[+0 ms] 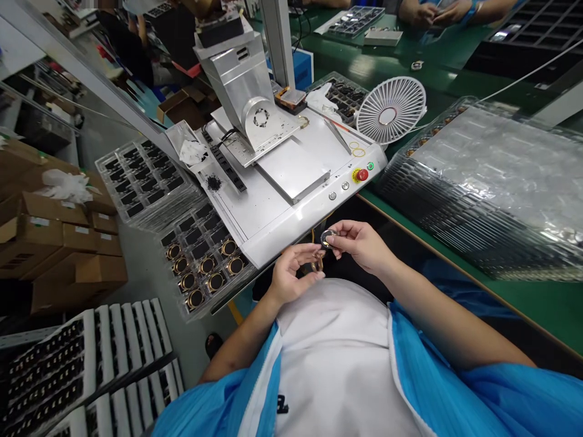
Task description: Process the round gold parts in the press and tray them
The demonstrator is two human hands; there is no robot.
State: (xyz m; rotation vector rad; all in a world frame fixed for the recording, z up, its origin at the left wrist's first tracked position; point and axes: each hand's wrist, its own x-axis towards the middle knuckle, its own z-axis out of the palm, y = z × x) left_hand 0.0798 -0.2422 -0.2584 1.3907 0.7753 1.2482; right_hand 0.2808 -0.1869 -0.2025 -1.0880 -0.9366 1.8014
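Observation:
My left hand (296,272) is closed around a gold-coloured ring part (317,262), held low in front of my white shirt. Just right of it, my right hand (357,244) pinches a small round black part (327,238) with a shiny centre between thumb and fingers. Both hands are close together below the front edge of the white machine (273,227). To the left, a clear tray (200,309) holds several round black parts with gold rims and several dark inserts.
A metal fixture (234,79) stands on the machine, near tweezers (337,135) and a red button (362,175). A white fan (392,109) and stacked clear trays (496,176) are at the right. Cartons (59,237) stand at the left. Another person's hands (439,13) are across the green table.

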